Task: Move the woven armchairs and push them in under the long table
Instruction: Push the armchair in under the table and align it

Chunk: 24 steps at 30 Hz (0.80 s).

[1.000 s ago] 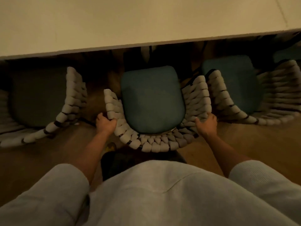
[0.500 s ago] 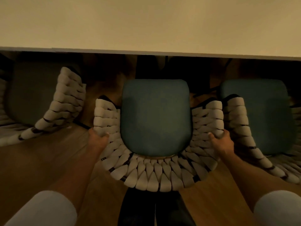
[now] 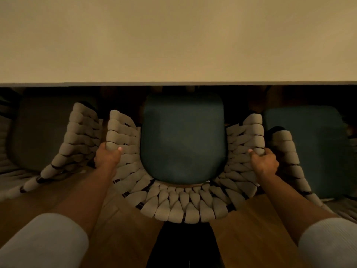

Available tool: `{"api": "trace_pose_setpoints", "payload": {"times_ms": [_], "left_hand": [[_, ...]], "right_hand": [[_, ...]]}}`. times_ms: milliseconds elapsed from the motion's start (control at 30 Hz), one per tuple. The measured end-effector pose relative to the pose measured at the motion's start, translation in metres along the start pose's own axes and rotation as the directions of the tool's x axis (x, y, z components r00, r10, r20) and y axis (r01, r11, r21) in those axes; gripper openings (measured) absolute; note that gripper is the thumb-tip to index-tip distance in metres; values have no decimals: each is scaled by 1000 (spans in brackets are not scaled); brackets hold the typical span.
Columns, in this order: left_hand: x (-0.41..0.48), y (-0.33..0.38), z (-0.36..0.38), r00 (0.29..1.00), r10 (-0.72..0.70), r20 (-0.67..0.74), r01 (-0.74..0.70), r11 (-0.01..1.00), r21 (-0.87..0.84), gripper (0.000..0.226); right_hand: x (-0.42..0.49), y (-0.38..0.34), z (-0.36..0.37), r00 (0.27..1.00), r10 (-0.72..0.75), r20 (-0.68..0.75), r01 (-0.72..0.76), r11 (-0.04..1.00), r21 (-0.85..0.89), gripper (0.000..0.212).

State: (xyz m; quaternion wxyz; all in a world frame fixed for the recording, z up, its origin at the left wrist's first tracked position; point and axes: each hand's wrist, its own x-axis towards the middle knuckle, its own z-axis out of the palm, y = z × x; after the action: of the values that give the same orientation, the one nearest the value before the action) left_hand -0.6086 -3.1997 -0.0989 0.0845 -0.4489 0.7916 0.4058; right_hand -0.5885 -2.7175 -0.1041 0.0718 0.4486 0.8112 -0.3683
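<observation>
Centre chair: cream woven-rope middle armchair (image 3: 179, 206) with a curved back, stood at 6 o'clock of the table edge; front of the seat just under that edge, back and both arms out over the floor.
Its contents: one square, round-cornered teal cushion (image 3: 183, 136), lay flat and filled the seat shell, far edge in shadow below the table lip.
Left hand: left hand (image 3: 108, 157) clenched round the top of the woven arm at 9 o'clock of the teal cushion, thumb on the inner side, fingers wrapped over the outer side.
Right hand: right hand (image 3: 264, 161) grasped the opposite woven arm at 3 o'clock of the same cushion, thumb tip inside, knuckles outside.
Chair at 9 o'clock: matching rope-woven left armchair (image 3: 77, 136), arm just beside the centre chair's arm, contact impossible to tell; held a dull grey-green cushion (image 3: 38, 132).
Chair at 3 o'clock: matching rope-woven right armchair (image 3: 289, 157), likewise close alongside; held a second teal cushion (image 3: 305, 151).
Surface: pale cream, flat-topped long table (image 3: 173, 39), filled the whole 12 o'clock half, thin grey edge straight across.
Floor: warm brown wooden floor (image 3: 251, 229) at 5 and 7 o'clock.
Clothing: pale grey left sleeve (image 3: 44, 242) at 7 o'clock, pale grey right sleeve (image 3: 328, 244) at 5 o'clock, dark trousers (image 3: 183, 248) at 6 o'clock.
Room: dim and yellowish; under-table space too dark to make out.
</observation>
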Motion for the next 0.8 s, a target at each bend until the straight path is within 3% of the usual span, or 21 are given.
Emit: {"api": "trace_pose_setpoints", "payload": {"times_ms": [467, 700, 800], "left_hand": [[82, 22, 28, 995, 91, 30, -92, 996, 17, 60], [43, 24, 19, 980, 124, 155, -133, 990, 52, 86], [13, 17, 14, 968, 198, 152, -225, 957, 181, 93]], "right_hand": [[80, -86, 48, 974, -199, 107, 205, 978, -47, 51], [28, -53, 29, 975, -126, 183, 125, 992, 15, 82], [-6, -35, 14, 965, -58, 257, 69, 997, -34, 99]]}}
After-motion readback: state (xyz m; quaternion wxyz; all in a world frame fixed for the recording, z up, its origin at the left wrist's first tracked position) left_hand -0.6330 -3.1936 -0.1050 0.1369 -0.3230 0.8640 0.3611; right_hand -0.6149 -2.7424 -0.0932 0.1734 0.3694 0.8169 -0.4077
